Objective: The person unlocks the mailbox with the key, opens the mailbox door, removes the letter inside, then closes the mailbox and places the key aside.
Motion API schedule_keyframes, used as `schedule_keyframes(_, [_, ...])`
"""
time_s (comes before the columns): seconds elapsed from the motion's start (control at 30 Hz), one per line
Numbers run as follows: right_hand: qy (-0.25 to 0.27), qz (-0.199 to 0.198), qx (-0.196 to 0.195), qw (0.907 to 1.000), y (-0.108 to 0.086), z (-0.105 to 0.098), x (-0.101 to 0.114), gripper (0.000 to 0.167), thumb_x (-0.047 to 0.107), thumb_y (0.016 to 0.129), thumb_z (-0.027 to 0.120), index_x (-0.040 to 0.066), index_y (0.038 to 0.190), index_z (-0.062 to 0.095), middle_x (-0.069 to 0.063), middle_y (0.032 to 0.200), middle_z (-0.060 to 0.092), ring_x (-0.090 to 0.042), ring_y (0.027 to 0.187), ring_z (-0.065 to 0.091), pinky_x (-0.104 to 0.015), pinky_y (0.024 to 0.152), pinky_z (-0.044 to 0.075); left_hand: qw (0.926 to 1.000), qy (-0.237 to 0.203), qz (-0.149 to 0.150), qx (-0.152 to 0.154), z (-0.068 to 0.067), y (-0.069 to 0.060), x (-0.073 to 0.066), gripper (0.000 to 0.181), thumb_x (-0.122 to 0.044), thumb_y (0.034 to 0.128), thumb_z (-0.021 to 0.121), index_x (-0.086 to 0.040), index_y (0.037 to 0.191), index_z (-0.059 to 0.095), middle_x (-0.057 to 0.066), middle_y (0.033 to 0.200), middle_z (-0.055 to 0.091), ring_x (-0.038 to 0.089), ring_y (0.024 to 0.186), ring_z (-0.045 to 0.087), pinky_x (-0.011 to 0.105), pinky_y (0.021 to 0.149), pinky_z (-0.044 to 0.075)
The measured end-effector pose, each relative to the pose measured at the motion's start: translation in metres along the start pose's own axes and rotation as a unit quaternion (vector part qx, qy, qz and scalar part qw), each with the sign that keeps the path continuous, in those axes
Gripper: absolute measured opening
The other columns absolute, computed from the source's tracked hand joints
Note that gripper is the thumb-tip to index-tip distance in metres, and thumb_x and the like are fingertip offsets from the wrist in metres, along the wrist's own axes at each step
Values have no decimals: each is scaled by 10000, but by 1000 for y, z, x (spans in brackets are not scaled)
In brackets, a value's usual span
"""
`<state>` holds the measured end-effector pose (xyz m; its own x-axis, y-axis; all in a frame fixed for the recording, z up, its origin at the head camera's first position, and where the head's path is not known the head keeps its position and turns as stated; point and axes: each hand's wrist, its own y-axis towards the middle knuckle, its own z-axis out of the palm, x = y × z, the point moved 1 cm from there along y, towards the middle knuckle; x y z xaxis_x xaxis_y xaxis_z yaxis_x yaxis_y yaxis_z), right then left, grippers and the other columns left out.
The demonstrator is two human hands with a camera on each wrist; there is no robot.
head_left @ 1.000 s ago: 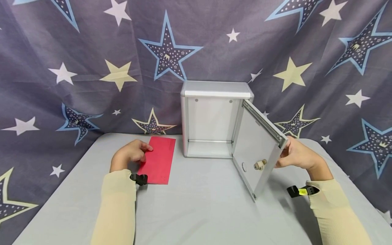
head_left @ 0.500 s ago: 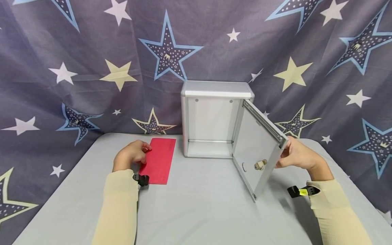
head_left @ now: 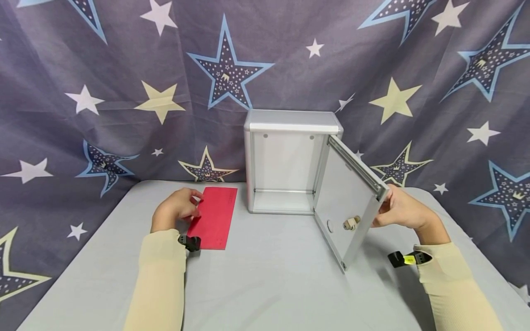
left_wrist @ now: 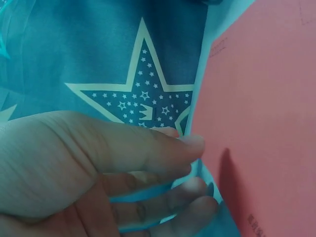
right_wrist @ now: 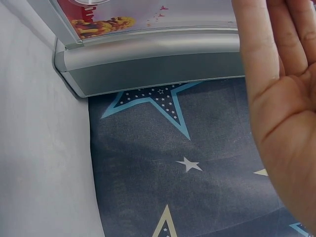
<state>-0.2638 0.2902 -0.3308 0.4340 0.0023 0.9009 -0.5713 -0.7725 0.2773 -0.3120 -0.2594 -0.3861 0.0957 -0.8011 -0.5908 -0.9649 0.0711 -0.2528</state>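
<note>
A red envelope (head_left: pixel 213 218) with small printed marks lies flat on the table. My left hand (head_left: pixel 175 209) is at its left edge; in the left wrist view the loosely bent fingers (left_wrist: pixel 190 190) stay beside the paper and the thumb tip meets its border. A white box with a silver frame (head_left: pixel 290 161) stands upright at the back, its hinged door (head_left: pixel 345 197) swung out to the right. At the door's free edge, my right hand (head_left: pixel 403 209) touches from the outer side. Its fingertips are hidden behind the door and cut off in the right wrist view.
A lock (head_left: pixel 352 223) sticks out from the door's inner face. The grey table (head_left: pixel 265 285) meets a star-patterned curtain (head_left: pixel 285 55) right behind the box. In the right wrist view a printed panel (right_wrist: pixel 163 22) shows on the outer side.
My left hand has shifted slightly; its fingertips have drawn back from the red envelope's surface to its left edge. The right hand and the door stay put.
</note>
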Motion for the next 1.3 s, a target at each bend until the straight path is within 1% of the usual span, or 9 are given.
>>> schedule_keyframes(0.2, [-56,19,-28,10000,0,0,0,488,-285,746,589,79,1039,728,57,902,714,-65,740,605,-240,643,557,9979,-368,280,-464,-4,1,-2,622,-9,864,692,43,1451,495,301,1269,567,249,668,665,323,626,592])
schedule_keyframes(0.3, [-108,25,-45,9999,0,0,-1,493,-284,745,593,80,1050,724,60,903,711,-66,738,599,-244,639,553,9956,-417,405,-741,-6,1,-1,607,-53,903,689,23,1467,480,292,1291,569,265,713,688,317,658,579])
schedule_keyframes(0.43, [-133,54,-67,9999,0,0,-1,498,-279,746,600,79,1072,719,55,920,716,-70,747,605,-249,646,559,9887,-366,680,-1288,-8,3,-2,583,-102,934,681,-3,1475,490,258,1307,599,279,853,691,343,739,540])
schedule_keyframes(0.57, [-155,112,-108,9998,0,0,0,501,-273,750,602,84,1083,719,52,933,721,-73,753,613,-252,654,565,9766,-821,1083,-1664,-7,3,-6,562,-100,955,664,-21,1486,498,221,1301,612,314,1026,674,399,816,562])
schedule_keyframes(0.67, [-171,154,-140,9996,-1,0,0,509,-272,751,602,92,1086,719,56,934,719,-74,755,614,-254,656,566,9663,-1215,1321,-1848,-5,5,-11,522,-89,969,666,-32,1469,528,209,1285,624,323,1100,668,385,848,566])
schedule_keyframes(0.8, [-117,159,-129,9997,-1,0,0,524,-271,751,600,93,1110,712,52,956,723,-78,767,621,-256,662,569,9519,-1594,1507,-2137,-2,7,-16,482,-50,965,681,-40,1434,569,203,1261,638,306,1106,677,272,826,552])
schedule_keyframes(0.9, [-47,112,-94,9999,0,0,0,531,-275,752,597,85,1127,706,44,977,730,-81,781,631,-255,666,573,9402,-1820,1669,-2346,0,10,-21,485,-1,947,690,-37,1419,582,207,1251,642,288,1081,693,162,767,545])
schedule_keyframes(1.07, [-24,57,-57,10000,1,1,0,522,-280,745,596,71,1112,713,33,978,736,-81,790,638,-251,672,576,9232,-2221,1914,-2486,4,12,-28,523,50,916,713,-35,1416,587,222,1262,633,305,1096,684,99,734,534])
schedule_keyframes(1.3, [-104,-22,-71,9999,1,1,0,505,-282,720,600,75,1052,730,42,931,732,-71,763,625,-237,654,565,9034,-2798,2289,-2308,10,12,-43,561,111,887,709,-6,1419,574,239,1279,611,410,1147,636,143,774,555])
